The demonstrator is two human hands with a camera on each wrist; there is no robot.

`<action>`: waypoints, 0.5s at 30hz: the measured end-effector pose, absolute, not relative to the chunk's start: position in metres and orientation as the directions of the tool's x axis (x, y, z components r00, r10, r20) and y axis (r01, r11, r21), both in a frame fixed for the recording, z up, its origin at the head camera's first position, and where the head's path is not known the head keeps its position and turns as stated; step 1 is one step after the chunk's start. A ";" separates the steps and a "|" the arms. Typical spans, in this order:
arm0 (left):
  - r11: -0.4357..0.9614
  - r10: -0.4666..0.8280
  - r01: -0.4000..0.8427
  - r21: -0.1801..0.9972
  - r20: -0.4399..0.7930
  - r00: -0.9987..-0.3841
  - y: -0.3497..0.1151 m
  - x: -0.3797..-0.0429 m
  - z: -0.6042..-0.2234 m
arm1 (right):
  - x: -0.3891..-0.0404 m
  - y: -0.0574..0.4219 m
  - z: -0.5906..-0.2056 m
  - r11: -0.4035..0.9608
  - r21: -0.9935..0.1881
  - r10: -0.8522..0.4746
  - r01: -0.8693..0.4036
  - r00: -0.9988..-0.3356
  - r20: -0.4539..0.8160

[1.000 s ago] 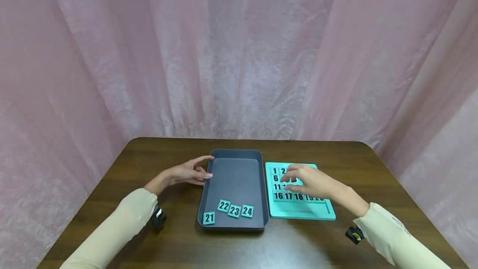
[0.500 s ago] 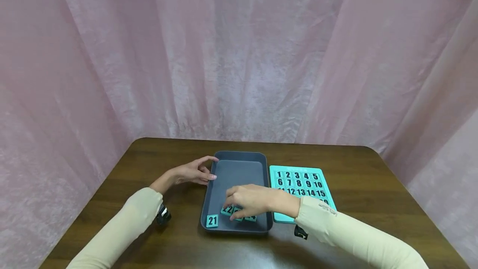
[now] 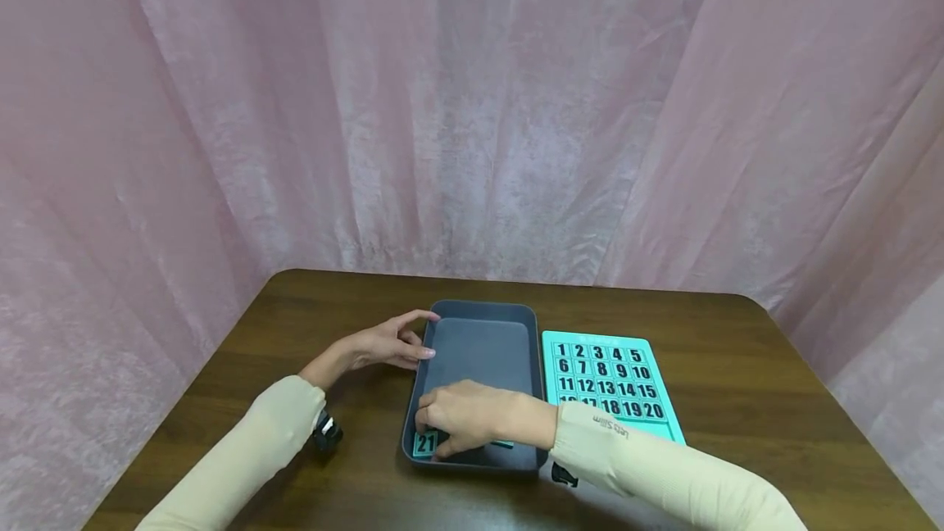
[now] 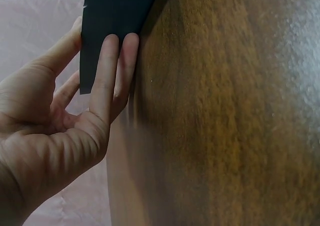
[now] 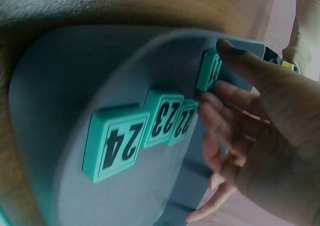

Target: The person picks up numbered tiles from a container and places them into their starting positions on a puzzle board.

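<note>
In the head view, my left hand grips the left wall of a dark grey tray. Two of its fingers press the wall's outside in the left wrist view. My right hand is low inside the tray, thumb and fingertips around the turquoise number tile 21, which lies flat in the near left corner; a firm pinch does not show. Beside that hand, tiles 22, 23 and 24 lie in the tray, mostly hidden by it in the head view.
Right of the tray lies a turquoise number board with tiles 1 to 20 in rows; the right sleeve covers its near part. A brown wooden table carries everything. Behind hangs a pink curtain.
My right hand has moved left from over the number board, across tiles 22 to 24, down to tile 21. The left hand stays on the tray wall. The head view has shifted slightly.
</note>
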State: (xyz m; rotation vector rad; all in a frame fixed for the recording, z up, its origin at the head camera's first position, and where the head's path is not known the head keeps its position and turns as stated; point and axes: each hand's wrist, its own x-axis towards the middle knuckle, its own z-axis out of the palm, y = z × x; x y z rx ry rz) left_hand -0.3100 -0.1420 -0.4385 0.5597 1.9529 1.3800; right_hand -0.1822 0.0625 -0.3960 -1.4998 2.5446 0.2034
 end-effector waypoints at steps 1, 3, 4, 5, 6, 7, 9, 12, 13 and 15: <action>0.346 0.676 -0.034 0.938 -0.274 -0.684 -0.142 -0.310 -0.438 | -0.182 0.061 -0.396 0.489 0.041 -0.847 -0.872 -0.485 -0.218; 0.348 0.674 -0.035 0.937 -0.276 -0.686 -0.142 -0.310 -0.436 | -0.181 0.059 -0.396 0.503 0.070 -0.837 -0.861 -0.506 -0.208; 0.348 0.675 -0.033 0.937 -0.275 -0.684 -0.142 -0.310 -0.436 | -0.181 0.058 -0.396 0.513 0.081 -0.830 -0.855 -0.518 -0.206; 0.350 0.675 -0.034 0.936 -0.277 -0.684 -0.142 -0.310 -0.436 | -0.180 0.057 -0.397 0.522 0.090 -0.824 -0.848 -0.528 -0.204; 0.350 0.675 -0.038 0.936 -0.280 -0.682 -0.141 -0.310 -0.436 | -0.179 0.056 -0.397 0.530 0.099 -0.818 -0.842 -0.539 -0.202; 0.349 0.677 -0.041 0.936 -0.282 -0.680 -0.141 -0.310 -0.436 | -0.179 0.056 -0.398 0.538 0.104 -0.812 -0.836 -0.548 -0.199; 0.346 0.677 -0.048 0.937 -0.285 -0.679 -0.141 -0.311 -0.438 | -0.178 0.055 -0.399 0.549 0.117 -0.805 -0.828 -0.561 -0.191; 0.340 0.670 -0.067 0.938 -0.292 -0.682 -0.141 -0.311 -0.440 | -0.178 0.055 -0.400 0.547 0.122 -0.808 -0.828 -0.560 -0.182; 0.340 0.668 -0.067 0.938 -0.291 -0.685 -0.141 -0.312 -0.440 | -0.179 0.055 -0.400 0.543 0.120 -0.811 -0.831 -0.556 -0.183; 0.340 0.660 -0.078 0.937 -0.297 -0.690 -0.142 -0.312 -0.440 | -0.179 0.057 -0.399 0.534 0.111 -0.816 -0.838 -0.546 -0.189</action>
